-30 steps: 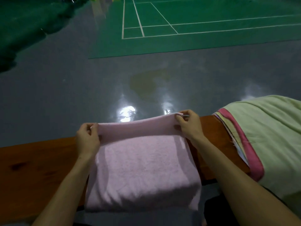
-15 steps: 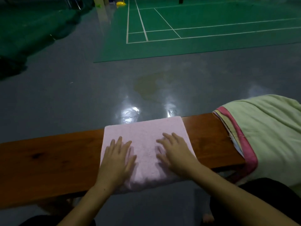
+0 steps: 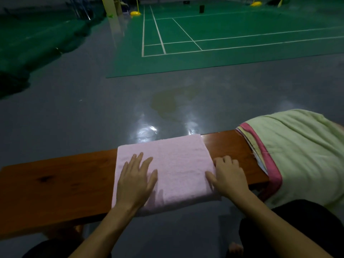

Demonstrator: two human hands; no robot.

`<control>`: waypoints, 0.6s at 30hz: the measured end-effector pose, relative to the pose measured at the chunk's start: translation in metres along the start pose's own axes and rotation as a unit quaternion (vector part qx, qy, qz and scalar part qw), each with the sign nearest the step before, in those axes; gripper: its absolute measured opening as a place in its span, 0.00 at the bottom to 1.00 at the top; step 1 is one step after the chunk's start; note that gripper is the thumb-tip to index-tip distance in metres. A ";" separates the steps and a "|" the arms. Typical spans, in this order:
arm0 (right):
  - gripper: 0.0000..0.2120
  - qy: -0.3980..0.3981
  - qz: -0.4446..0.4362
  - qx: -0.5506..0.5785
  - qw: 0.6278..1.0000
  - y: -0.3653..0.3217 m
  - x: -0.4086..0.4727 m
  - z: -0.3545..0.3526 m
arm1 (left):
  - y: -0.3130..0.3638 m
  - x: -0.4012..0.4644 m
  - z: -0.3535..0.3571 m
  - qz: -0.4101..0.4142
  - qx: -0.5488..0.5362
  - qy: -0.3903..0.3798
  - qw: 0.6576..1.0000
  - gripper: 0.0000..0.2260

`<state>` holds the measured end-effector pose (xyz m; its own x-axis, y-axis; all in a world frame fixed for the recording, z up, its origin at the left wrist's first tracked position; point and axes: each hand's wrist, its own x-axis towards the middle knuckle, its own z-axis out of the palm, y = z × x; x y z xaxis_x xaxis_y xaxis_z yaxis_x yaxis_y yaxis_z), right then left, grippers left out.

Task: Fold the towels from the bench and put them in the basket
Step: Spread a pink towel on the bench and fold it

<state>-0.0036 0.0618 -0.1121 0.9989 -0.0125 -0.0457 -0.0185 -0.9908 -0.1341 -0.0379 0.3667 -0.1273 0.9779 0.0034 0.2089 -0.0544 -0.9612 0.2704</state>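
Pink folded towel [image 3: 167, 164] lies across a brown wooden bench [image 3: 55, 183]. The left hand [image 3: 135, 181] rests flat on it, fingers spread. The right hand [image 3: 229, 175] grips the towel's right edge, thumb on top. A green pile of towels [image 3: 297, 155] sits at the bench's right end.

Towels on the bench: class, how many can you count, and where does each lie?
2 at least. A folded pink towel lies mid-bench under both hands; a green towel tops a pile at the bench's right end, where layered edges suggest more hidden beneath.
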 end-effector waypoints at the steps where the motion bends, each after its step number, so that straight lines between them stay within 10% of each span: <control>1: 0.22 -0.004 0.025 0.008 1.000 0.003 -0.002 -0.001 | 0.008 -0.001 0.001 0.007 -0.023 0.011 1.000 0.28; 18: 0.07 -0.003 0.025 0.396 0.918 -0.019 0.010 -0.009 | 0.076 0.056 0.020 0.075 -0.317 -0.056 0.944 0.10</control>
<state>0.0071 0.0798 -0.1013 0.9957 -0.0523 -0.0765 -0.0926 -0.5796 -0.8096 0.0168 0.2880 -0.1136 0.9627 -0.1838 0.1985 -0.2695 -0.5899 0.7612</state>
